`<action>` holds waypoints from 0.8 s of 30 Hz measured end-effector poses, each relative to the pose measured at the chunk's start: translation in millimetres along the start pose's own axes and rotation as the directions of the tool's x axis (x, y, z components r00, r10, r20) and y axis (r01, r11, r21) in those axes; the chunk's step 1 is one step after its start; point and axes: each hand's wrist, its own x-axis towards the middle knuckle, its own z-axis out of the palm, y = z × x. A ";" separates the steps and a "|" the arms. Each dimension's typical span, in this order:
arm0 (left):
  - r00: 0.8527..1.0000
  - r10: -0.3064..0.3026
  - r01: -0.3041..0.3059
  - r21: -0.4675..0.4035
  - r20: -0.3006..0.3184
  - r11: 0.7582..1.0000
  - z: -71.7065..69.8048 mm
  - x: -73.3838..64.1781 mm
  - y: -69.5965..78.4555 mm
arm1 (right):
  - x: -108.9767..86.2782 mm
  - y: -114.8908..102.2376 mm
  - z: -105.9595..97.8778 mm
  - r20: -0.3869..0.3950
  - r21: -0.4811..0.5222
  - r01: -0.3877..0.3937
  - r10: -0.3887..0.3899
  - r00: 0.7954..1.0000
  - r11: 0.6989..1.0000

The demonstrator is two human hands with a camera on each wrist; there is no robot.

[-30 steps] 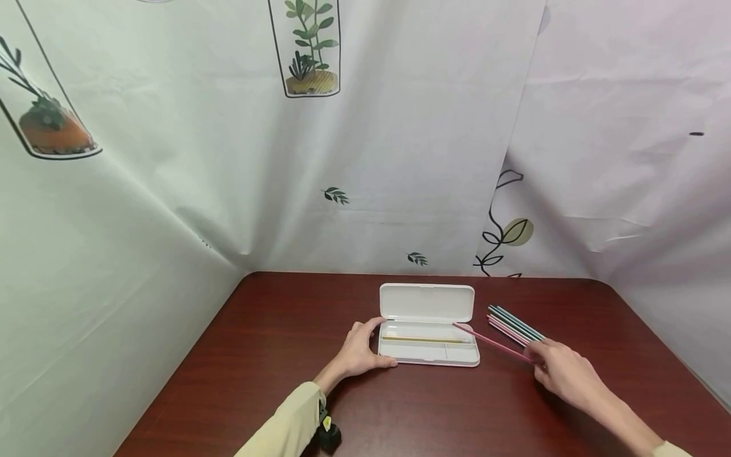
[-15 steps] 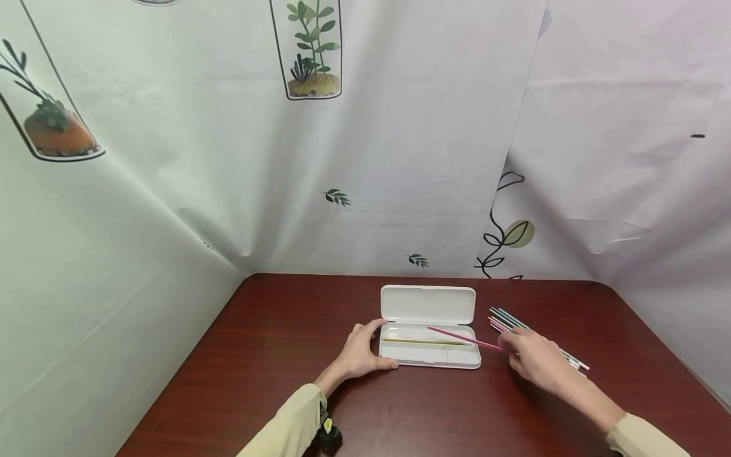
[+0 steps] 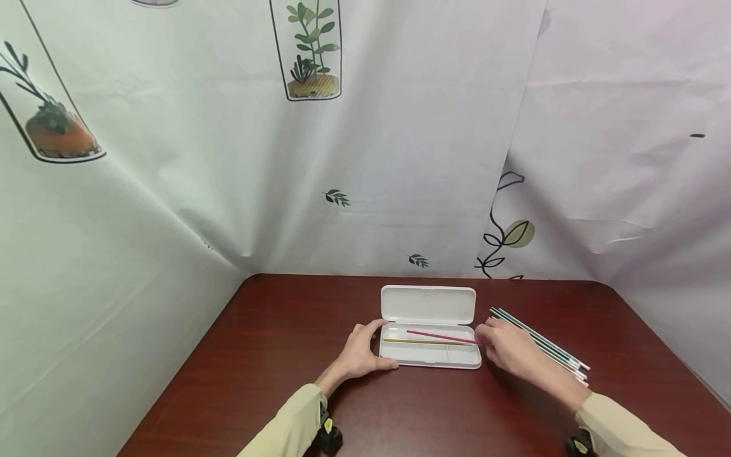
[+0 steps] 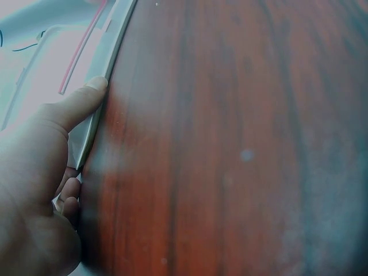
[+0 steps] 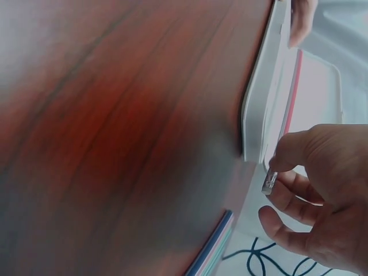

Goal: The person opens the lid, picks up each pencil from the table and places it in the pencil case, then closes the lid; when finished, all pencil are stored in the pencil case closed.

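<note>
In the head view, the right hand [image 3: 508, 346] covers the rear end of the pink pencil [image 3: 442, 336] and part of the pencil bundle [image 3: 556, 352]; the bundle's exact count cannot be determined. Both sleeves [image 3: 288, 419] run off the bottom edge. The left wrist view crops the left hand [image 4: 34, 172] at the left edge. The right wrist view crops the bundle at the bottom edge; the tabletop [image 5: 115, 115] is blurred there.

Pink pencil [image 3: 442, 337] (slanted); open white case [image 3: 411, 353] beneath
</note>
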 end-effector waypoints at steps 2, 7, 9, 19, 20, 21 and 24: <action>1.000 -0.002 0.002 -0.001 -0.002 1.000 0.1 -0.1 0.2 | 3.5 -1.7 2.4 -0.005 0.002 0.014 -0.014 1.000 1.000; 1.000 0.000 0.000 -0.002 -0.003 1.000 0.6 -0.1 0.3 | 11.6 -4.8 9.8 -0.012 -0.009 0.036 -0.036 0.999 0.999; 1.000 0.001 -0.001 -0.001 -0.003 1.000 0.7 -0.1 0.4 | 14.7 -6.3 12.4 -0.006 -0.009 0.034 -0.035 0.999 0.999; 1.000 0.017 -0.017 0.005 -0.011 1.000 1.2 -0.8 1.4 | 25.2 -14.8 19.1 0.036 0.019 0.039 -0.040 0.999 0.999; 1.000 0.013 -0.013 0.005 -0.010 1.000 1.1 -0.9 1.3 | 25.9 -15.4 19.6 0.039 0.021 0.044 -0.045 0.998 0.999; 1.000 0.011 -0.011 0.003 -0.009 1.000 0.7 -1.0 1.4 | 26.7 -16.0 19.8 0.042 0.021 0.047 -0.048 0.998 0.999; 1.000 0.003 -0.003 0.006 -0.003 1.000 0.0 -1.1 1.8 | 29.0 -17.4 20.7 0.051 0.018 0.052 -0.053 0.997 0.998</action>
